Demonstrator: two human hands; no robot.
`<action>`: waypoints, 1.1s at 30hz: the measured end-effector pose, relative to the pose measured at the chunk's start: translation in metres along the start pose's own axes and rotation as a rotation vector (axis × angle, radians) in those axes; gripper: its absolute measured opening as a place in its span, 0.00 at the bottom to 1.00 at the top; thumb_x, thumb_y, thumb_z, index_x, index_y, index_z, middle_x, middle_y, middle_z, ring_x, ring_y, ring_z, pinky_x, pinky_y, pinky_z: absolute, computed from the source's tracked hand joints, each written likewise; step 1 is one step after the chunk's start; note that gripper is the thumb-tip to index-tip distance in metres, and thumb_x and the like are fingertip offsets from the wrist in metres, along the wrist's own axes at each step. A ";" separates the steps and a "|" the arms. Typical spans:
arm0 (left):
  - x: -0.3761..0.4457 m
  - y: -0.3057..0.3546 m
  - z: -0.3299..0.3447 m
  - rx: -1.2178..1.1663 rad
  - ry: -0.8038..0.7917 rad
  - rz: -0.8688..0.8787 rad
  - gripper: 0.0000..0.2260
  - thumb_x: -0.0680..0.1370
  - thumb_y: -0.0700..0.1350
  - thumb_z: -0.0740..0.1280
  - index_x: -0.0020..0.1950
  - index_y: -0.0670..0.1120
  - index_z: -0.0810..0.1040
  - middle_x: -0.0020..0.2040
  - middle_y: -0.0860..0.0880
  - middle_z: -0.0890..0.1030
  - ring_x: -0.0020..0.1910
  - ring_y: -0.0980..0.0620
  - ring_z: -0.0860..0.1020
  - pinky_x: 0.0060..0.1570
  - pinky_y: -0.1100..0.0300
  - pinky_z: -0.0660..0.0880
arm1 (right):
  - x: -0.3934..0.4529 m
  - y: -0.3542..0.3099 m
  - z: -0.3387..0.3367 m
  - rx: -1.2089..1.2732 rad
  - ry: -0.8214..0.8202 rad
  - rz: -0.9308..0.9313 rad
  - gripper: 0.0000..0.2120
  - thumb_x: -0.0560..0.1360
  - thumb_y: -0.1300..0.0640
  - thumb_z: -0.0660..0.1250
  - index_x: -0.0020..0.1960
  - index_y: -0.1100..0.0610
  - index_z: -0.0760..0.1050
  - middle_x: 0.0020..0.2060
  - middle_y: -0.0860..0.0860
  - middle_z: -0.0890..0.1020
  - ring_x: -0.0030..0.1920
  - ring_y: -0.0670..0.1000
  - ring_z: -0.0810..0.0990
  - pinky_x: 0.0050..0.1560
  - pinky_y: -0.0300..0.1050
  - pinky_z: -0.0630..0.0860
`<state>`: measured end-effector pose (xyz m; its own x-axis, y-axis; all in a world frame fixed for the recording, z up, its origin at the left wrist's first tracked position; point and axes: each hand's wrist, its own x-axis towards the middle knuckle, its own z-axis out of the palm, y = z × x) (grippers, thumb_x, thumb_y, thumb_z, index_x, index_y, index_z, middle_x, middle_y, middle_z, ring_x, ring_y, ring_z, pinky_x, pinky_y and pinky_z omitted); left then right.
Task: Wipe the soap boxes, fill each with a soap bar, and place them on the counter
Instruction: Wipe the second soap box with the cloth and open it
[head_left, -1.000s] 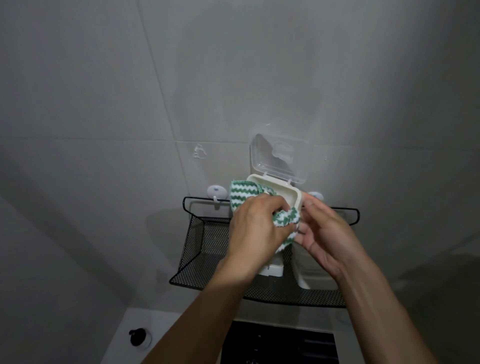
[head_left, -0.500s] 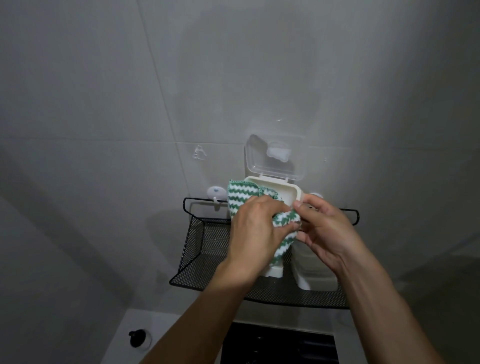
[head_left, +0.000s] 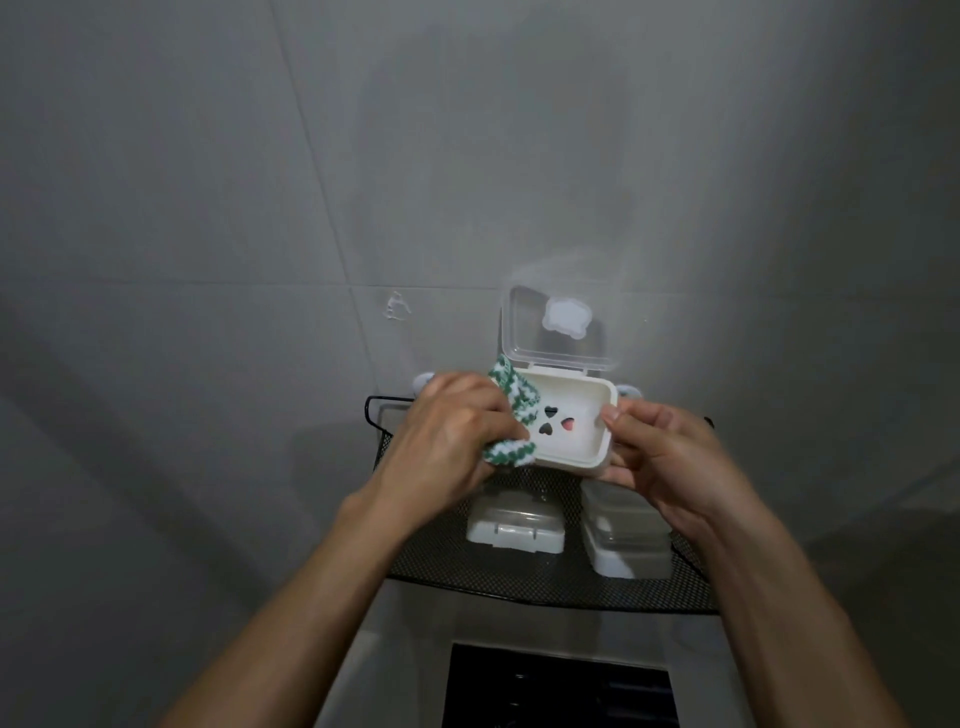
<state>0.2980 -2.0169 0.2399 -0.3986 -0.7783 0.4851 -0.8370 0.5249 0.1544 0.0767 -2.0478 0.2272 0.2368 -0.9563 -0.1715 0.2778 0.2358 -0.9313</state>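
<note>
Two hands are working above the mesh shelf (head_left: 519, 582): right hand (head_left: 670, 457) gripping the open soap box (head_left: 566, 431), left hand (head_left: 447, 447) bunching the striped cloth (head_left: 150, 415) at its edge. Risk: wiping pressure is likely straining the raised lid (head_left: 556, 327) hinge or dislodging the one-handed grip.

cloth (head_left: 148, 415): mostly buried under your left hand (head_left: 449, 441), only two striped ends poke out
box (head_left: 571, 426): its left rim is covered by the cloth, underside behind your right hand (head_left: 670, 462)
shelf (head_left: 545, 582): back part hidden by your hands and the box
right closed box (head_left: 626, 545): top half tucked under your right hand
dark panel (head_left: 561, 686): cut off at the bottom edge, too dark to make out
</note>
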 end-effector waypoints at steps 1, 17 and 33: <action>0.000 -0.003 -0.002 0.006 -0.019 0.006 0.10 0.70 0.48 0.78 0.50 0.49 0.86 0.45 0.53 0.83 0.51 0.51 0.78 0.57 0.52 0.71 | -0.001 0.000 0.001 0.000 0.000 0.003 0.07 0.80 0.65 0.64 0.45 0.60 0.79 0.38 0.59 0.87 0.34 0.51 0.86 0.30 0.41 0.81; 0.012 0.016 -0.012 0.009 -0.014 0.215 0.09 0.72 0.46 0.76 0.51 0.47 0.85 0.49 0.50 0.82 0.52 0.50 0.78 0.58 0.53 0.70 | -0.003 -0.009 -0.003 -0.015 -0.017 -0.059 0.21 0.74 0.63 0.68 0.63 0.74 0.73 0.52 0.72 0.81 0.44 0.61 0.82 0.40 0.50 0.84; 0.004 -0.014 -0.034 -0.224 0.102 -0.153 0.11 0.72 0.44 0.77 0.52 0.47 0.80 0.45 0.55 0.83 0.42 0.56 0.81 0.43 0.58 0.79 | -0.008 0.006 -0.024 -0.004 0.015 -0.045 0.20 0.69 0.59 0.70 0.59 0.67 0.77 0.46 0.63 0.86 0.37 0.53 0.86 0.29 0.38 0.80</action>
<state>0.3208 -2.0158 0.2687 -0.2248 -0.8214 0.5242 -0.7765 0.4760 0.4128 0.0544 -2.0424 0.2154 0.2104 -0.9684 -0.1340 0.2839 0.1916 -0.9395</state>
